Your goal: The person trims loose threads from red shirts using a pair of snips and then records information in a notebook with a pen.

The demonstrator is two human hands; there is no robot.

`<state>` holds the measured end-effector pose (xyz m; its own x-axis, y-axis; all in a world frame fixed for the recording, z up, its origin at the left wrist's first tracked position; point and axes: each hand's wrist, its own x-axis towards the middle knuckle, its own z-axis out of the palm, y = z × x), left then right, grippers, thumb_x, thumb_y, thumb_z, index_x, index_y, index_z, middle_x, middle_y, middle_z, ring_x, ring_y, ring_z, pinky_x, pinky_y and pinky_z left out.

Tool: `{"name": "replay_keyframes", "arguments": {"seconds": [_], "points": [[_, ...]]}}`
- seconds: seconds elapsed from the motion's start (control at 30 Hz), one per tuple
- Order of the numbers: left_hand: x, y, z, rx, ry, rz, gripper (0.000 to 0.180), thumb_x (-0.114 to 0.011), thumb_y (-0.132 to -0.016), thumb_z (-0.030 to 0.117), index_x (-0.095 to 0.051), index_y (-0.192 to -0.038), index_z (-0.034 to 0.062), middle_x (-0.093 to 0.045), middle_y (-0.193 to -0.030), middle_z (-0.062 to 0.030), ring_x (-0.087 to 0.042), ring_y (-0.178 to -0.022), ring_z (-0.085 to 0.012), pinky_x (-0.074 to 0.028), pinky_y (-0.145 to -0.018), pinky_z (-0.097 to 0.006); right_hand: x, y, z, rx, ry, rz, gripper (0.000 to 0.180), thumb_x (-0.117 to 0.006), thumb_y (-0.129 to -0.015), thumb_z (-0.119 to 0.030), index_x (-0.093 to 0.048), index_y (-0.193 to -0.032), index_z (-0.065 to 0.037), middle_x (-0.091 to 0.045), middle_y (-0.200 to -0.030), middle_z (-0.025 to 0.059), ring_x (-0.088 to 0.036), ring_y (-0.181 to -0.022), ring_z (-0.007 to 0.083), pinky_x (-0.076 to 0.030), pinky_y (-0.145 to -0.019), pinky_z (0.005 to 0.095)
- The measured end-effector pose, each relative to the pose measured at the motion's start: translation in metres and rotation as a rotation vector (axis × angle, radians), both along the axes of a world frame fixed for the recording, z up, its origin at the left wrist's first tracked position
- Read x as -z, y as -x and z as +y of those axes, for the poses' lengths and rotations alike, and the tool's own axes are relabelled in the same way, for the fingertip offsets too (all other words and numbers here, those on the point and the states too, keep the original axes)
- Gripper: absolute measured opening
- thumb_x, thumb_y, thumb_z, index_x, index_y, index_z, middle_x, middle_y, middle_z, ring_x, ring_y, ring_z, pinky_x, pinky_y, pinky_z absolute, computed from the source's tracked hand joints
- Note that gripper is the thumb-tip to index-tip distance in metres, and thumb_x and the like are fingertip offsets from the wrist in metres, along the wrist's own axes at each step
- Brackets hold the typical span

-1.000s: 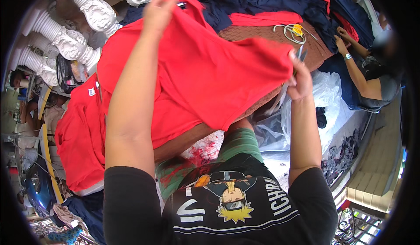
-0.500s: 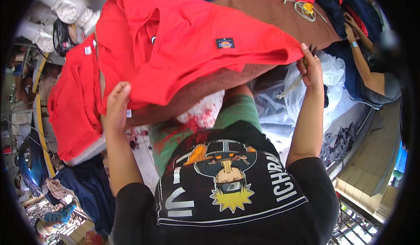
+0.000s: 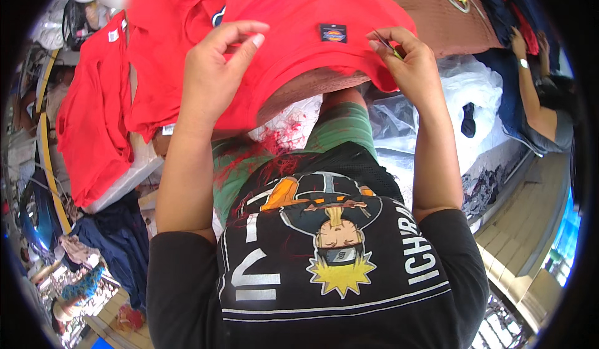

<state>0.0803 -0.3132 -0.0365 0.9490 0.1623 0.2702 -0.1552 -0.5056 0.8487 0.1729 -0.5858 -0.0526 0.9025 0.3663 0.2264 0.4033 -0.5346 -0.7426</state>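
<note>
A red garment (image 3: 274, 12) with a small dark label (image 3: 333, 33) lies spread over the edge of a brown table (image 3: 437, 24) in front of me. My left hand (image 3: 212, 68) rests on the red fabric left of the label, fingers apart and gripping nothing. To the right of the label, my right hand (image 3: 412, 65) sits at the garment's hem. Its fingers pinch a small thin metal tool (image 3: 388, 43) whose tip points at the fabric. Loose red thread bits (image 3: 281, 143) lie on my lap below the table edge.
A second red garment (image 3: 93, 112) hangs over a white surface at left. White plastic bags (image 3: 468, 93) lie right of me. Another person's arm (image 3: 530, 81) reaches onto dark blue clothes (image 3: 499, 0) at the upper right. Wooden planks (image 3: 530, 224) lie lower right.
The red garment, held up and spread between both hands before, now lies on the table. My left hand has come up onto it. My right hand now pinches the tool at the hem.
</note>
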Motion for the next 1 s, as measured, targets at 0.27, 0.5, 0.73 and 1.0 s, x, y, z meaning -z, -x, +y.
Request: {"name": "replay_keyframes", "arguments": {"seconds": [0.27, 0.5, 0.73, 1.0], "points": [[0.019, 0.053, 0.045, -0.236, -0.601, 0.312, 0.040, -0.075, -0.079, 0.033, -0.063, -0.097, -0.0012, -0.061, -0.098, -0.0147, -0.059, -0.095, -0.0271, -0.048, -0.083, -0.038, 0.032, -0.007, -0.005, 0.043, 0.178, 0.009, 0.027, -0.072, -0.080, -0.023, -0.068, -0.102, -0.009, -0.069, -0.085, 0.0114, -0.066, -0.077, 0.0248, -0.051, -0.072, 0.0322], [-0.007, 0.042, 0.017, 0.013, 0.511, 0.042, 0.023, -0.064, -0.091, 0.017, -0.059, -0.103, -0.0016, -0.065, -0.100, -0.0057, -0.059, -0.090, -0.0105, -0.045, -0.082, -0.023, -0.021, -0.043, -0.018, 0.164, -0.335, -0.224, 0.015, -0.069, -0.085, -0.016, -0.069, -0.097, -0.007, -0.065, -0.075, 0.0086, -0.056, -0.068, 0.0086, -0.047, -0.063, 0.0243], [-0.024, 0.030, 0.014, 0.061, 0.525, -0.068, 0.020, -0.057, -0.095, 0.014, -0.056, -0.108, -0.0013, -0.062, -0.102, -0.0037, -0.056, -0.094, -0.0067, -0.044, -0.086, -0.022, 0.012, -0.021, 0.009, -0.198, 0.283, -0.031, 0.033, -0.074, -0.077, -0.034, -0.067, -0.100, -0.011, -0.068, -0.083, 0.0143, -0.065, -0.075, 0.0323, -0.050, -0.067, 0.0358], [-0.031, 0.026, -0.008, 0.088, 0.651, -0.111, 0.021, -0.052, -0.097, 0.014, -0.053, -0.113, -0.0006, -0.061, -0.106, -0.0047, -0.055, -0.097, -0.0083, -0.043, -0.089, -0.024, -0.039, -0.054, 0.000, 0.289, -0.168, -0.532, 0.018, -0.070, -0.083, -0.018, -0.070, -0.100, -0.012, -0.068, -0.081, 0.0122, -0.062, -0.068, 0.0166, -0.049, -0.066, 0.0296]]}}
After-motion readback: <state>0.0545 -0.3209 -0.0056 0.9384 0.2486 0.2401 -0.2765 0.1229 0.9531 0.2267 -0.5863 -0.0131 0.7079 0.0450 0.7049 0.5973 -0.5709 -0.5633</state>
